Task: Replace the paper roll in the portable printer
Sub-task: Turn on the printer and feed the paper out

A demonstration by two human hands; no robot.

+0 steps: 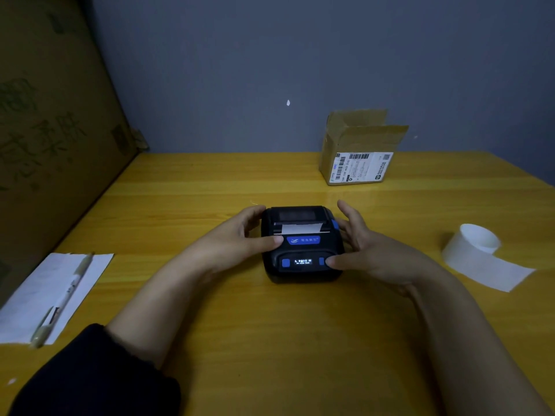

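A black portable printer (pixel 301 250) with blue buttons and a lit display sits at the middle of the yellow table (pixel 270 340). Its lid is closed and a short strip of white paper (pixel 301 228) sticks out of the slot. My left hand (pixel 240 235) cups the printer's left side, thumb resting on the top near the slot. My right hand (pixel 360 247) is on the printer's right side, fingers spread, thumb touching the front right corner by the display. A white paper roll (pixel 474 247), partly unwound, lies on the table to the right.
An open cardboard box (pixel 357 151) with a shipping label stands at the back against the wall. A large cardboard sheet (pixel 51 130) leans at the left. A white paper (pixel 51 295) with a pen (pixel 60 301) on it lies at the table's left edge.
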